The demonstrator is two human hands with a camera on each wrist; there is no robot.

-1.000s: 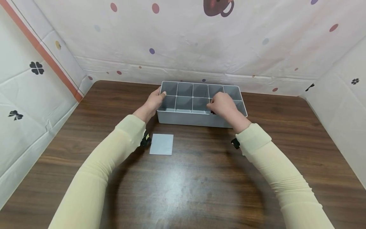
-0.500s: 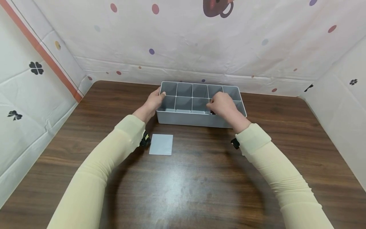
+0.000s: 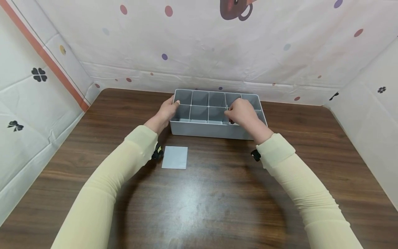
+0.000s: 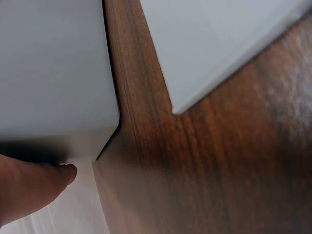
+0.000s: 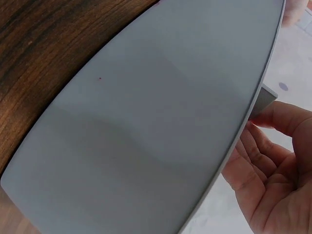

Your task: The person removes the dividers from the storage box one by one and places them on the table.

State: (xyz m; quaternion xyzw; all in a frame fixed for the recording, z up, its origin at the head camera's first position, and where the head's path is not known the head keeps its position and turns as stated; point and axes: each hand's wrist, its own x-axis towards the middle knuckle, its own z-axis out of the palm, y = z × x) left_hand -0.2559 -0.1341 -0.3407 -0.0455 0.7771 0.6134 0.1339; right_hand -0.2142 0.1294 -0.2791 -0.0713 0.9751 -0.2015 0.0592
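Note:
A grey compartment box (image 3: 211, 130) with thin inner partitions sits toward the far side of the table. My left hand (image 3: 167, 110) grips its left end wall, thumb over the rim; in the left wrist view one finger (image 4: 34, 187) shows beside the box's lower corner. My right hand (image 3: 244, 112) is over the front row, right of the middle. Between thumb and fingers it pinches a grey divider (image 5: 263, 100), whose corner sticks up above the box rim in the right wrist view. The divider's lower part is hidden behind the front wall.
A flat light-grey square plate (image 3: 175, 157) lies on the brown wooden table (image 3: 211, 193), in front of the box's left end. Close behind the box stands a white printed curtain (image 3: 199, 48); similar sheets border both sides.
My right hand has risen very slightly relative to the box, still pinching the divider. The left hand keeps its grip. The head view has shifted a little.

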